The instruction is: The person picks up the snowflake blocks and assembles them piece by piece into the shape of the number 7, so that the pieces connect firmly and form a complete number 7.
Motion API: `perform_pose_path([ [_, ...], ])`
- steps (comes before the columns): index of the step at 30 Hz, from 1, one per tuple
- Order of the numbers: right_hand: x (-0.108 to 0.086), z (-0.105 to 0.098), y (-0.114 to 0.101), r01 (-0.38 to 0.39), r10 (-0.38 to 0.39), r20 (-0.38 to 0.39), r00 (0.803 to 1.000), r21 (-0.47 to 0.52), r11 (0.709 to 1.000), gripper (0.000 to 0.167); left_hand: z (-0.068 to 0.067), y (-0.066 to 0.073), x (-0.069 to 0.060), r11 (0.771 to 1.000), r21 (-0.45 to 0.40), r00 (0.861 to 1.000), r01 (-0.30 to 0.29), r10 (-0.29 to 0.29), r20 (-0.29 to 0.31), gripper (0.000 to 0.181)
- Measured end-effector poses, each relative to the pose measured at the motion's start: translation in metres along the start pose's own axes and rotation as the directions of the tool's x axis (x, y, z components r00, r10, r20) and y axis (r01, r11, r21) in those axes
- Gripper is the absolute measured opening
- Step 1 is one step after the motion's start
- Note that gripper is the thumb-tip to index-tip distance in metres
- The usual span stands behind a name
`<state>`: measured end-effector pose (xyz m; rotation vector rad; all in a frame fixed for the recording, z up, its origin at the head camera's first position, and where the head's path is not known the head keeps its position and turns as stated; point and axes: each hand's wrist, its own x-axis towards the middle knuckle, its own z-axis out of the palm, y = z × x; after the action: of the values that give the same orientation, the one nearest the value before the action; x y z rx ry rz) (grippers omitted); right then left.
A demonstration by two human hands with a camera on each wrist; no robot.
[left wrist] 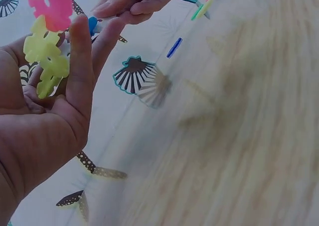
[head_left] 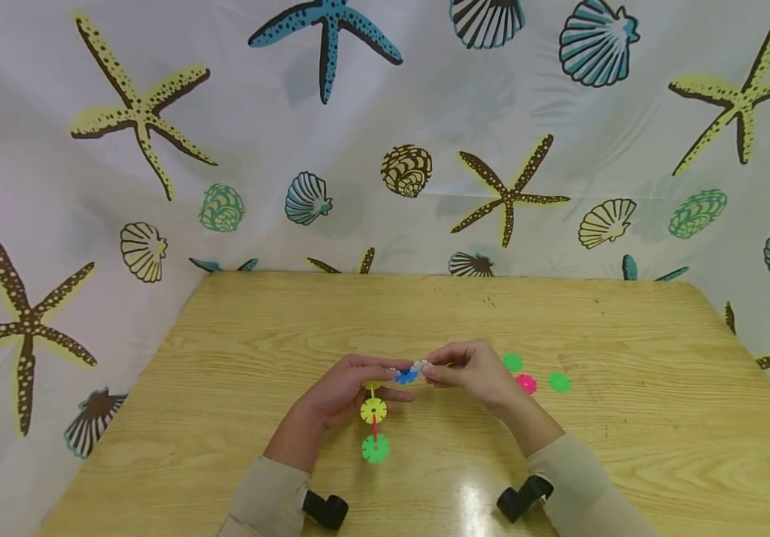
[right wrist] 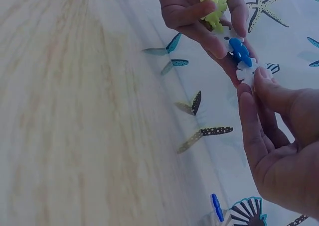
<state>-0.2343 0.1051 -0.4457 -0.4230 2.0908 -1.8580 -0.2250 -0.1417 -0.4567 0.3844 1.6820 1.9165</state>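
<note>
Several notched plastic discs, slotted together, form a chain that hangs from my left hand (head_left: 341,388). At its lower end is a green disc (head_left: 375,449), then a pink disc (left wrist: 52,7) and yellow discs (head_left: 374,410). Beyond these come a white disc (right wrist: 227,35) and a blue disc (head_left: 406,377). My left hand pinches the chain around that white disc, its fingers partly covering it. Between thumb and fingertips, my right hand (head_left: 472,369) grips another white disc (right wrist: 249,73) at the far end, which meets the blue one.
Right of my right hand, a green disc (head_left: 512,362), a pink disc (head_left: 527,384) and another green disc (head_left: 559,382) lie on the wooden table (head_left: 257,321). A loose blue disc (left wrist: 174,48) shows in the left wrist view. Behind hangs a shell-print cloth (head_left: 358,134).
</note>
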Motion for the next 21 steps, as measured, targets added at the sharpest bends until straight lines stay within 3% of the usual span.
perform_pose_path([
  [13, 0.000, 0.000, 0.003, -0.011, 0.010, -0.023, 1.000, -0.048, 0.999, 0.029, 0.003, -0.003, 0.003, 0.999, 0.034, 0.999, -0.001, 0.002, -0.049, 0.040],
  [21, -0.003, -0.025, -0.004, -0.035, 0.033, -0.024, 0.999, -0.100, 0.994, 0.042, 0.003, -0.004, 0.003, 0.996, 0.084, 0.998, 0.018, -0.013, -0.054, 0.044],
])
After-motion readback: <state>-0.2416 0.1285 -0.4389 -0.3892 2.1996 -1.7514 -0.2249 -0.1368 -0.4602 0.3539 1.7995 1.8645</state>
